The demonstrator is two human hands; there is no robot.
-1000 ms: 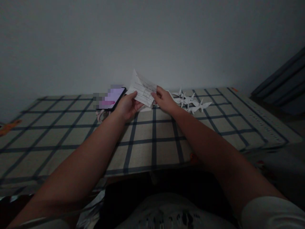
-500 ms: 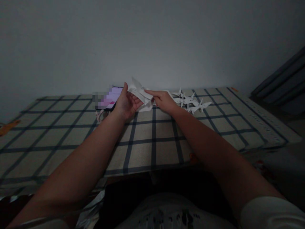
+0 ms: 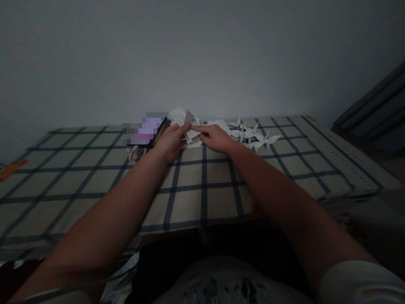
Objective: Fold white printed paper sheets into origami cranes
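Between my two hands, near the back of the table, is a folded piece of white paper (image 3: 190, 134). My left hand (image 3: 172, 138) closes on its left side, thumb and fingers drawn together. From the right, my right hand (image 3: 215, 136) meets it with the index finger stretched out to the left fingertips and the other fingers curled under. Part of the paper is hidden behind the fingers. More white paper (image 3: 177, 114) lies behind my left hand. Several folded white paper cranes (image 3: 248, 133) stand to the right of my right hand.
A phone (image 3: 148, 128) with a lit, partly blurred screen leans left of my left hand, a pale cord-like thing (image 3: 133, 154) below it. A white sheet (image 3: 220, 124) lies behind my right hand. The checked tablecloth (image 3: 190, 194) reaches back to a grey wall (image 3: 202, 55).
My left hand has turned from an open palm to closed fingers on the paper. The raised paper has come lower, and the right index finger has shifted slightly left and down.
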